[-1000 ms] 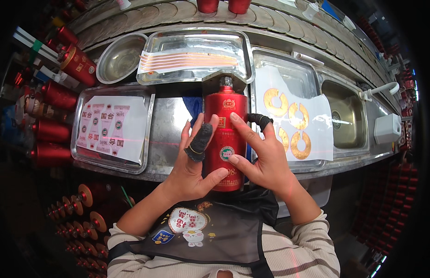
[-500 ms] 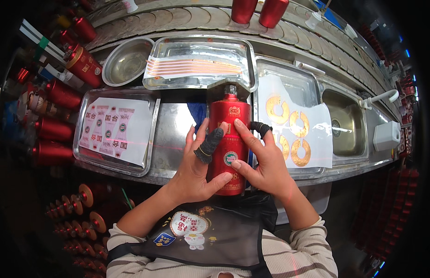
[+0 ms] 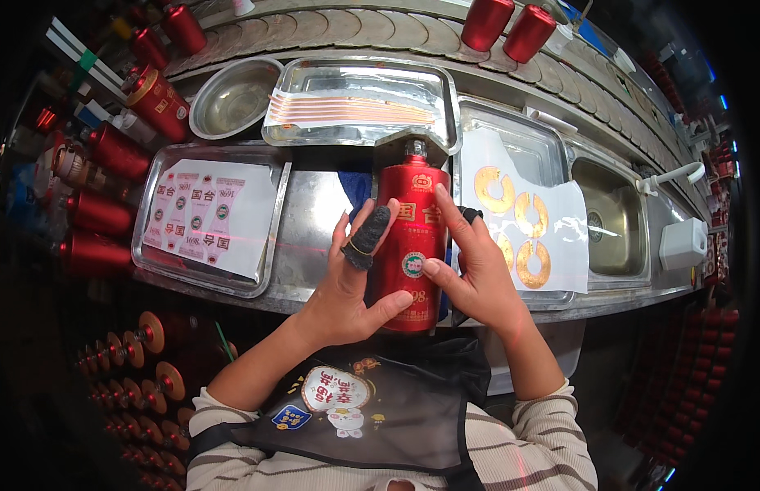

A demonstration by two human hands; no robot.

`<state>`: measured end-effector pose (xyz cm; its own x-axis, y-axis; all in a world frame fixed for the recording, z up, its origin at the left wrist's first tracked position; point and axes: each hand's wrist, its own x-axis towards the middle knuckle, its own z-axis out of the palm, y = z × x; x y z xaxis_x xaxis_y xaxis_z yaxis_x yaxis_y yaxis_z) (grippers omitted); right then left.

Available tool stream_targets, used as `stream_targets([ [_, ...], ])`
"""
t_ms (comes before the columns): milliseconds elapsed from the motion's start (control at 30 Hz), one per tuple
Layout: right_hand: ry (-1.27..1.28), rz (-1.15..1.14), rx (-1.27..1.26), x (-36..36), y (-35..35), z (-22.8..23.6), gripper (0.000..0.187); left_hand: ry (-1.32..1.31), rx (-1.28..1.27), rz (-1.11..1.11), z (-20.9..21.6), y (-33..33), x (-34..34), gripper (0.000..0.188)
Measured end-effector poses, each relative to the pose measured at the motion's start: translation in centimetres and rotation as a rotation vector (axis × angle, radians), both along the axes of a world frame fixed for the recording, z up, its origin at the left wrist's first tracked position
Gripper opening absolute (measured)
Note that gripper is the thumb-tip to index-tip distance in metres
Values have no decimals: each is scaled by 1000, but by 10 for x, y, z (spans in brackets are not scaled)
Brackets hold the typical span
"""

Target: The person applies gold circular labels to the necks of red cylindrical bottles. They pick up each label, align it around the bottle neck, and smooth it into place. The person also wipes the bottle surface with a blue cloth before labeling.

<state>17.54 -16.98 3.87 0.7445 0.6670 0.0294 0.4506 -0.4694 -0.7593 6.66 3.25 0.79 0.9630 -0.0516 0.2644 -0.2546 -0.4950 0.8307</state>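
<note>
Metal worktop (image 3: pixel 310 217) seen from above, with a conveyor of overlapping plates (image 3: pixel 380 33) along its far side. At the centre of the near edge is a red bottle (image 3: pixel 408 237), its neck pointing away from the person and its gold lettering and round green-and-white emblem facing up. An angular metal plate (image 3: pixel 390 150) shows behind the neck.

Left hand (image 3: pixel 340 299): fingers spread wide along the bottle's left side, thumb extended over its lower front. Right hand (image 3: pixel 484 274): likewise wide, index finger along the upper right edge, thumb tip beside the emblem. Neither hand closes around the bottle (how firmly they press cannot be told). Each wears a black finger cover, that on the left hand (image 3: pixel 367 237) being the more fully visible.

Left of the bottle, a blue cloth (image 3: pixel 355 188) lies on the worktop; beyond it, a shallow tray (image 3: pixel 270 245) holds a sheet of printed labels (image 3: pixel 204 217). Behind the bottle, a second tray (image 3: pixel 355 78) carries copper-coloured strips (image 3: pixel 351 109), with a round bowl (image 3: pixel 232 98) to its left. On the right, a white sheet bearing gold C-shaped pieces (image 3: pixel 533 266) (one partly hidden by the right hand) overlies a third tray (image 3: pixel 515 131). Farther right are a sink (image 3: pixel 621 221) and a white jug (image 3: pixel 684 243). Two more red bottles (image 3: pixel 529 33) stand on the conveyor.
</note>
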Motion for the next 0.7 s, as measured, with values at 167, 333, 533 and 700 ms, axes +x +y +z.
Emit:
stream_targets([
  [167,356,-148,272,-16,-13,-11,72,48,-305,-35,-9,0,-7,87],
  [333,172,-149,343,-32,-10,-18,67,80,-500,-44,-22,-5,-7,85],
  [533,-25,-31,138,-28,-10,-6,69,28,-440,-49,-27,-3,-6,85],
  [700,11,6,65,-25,-11,4,68,-44,-193,-44,-23,5,-4,85],
])
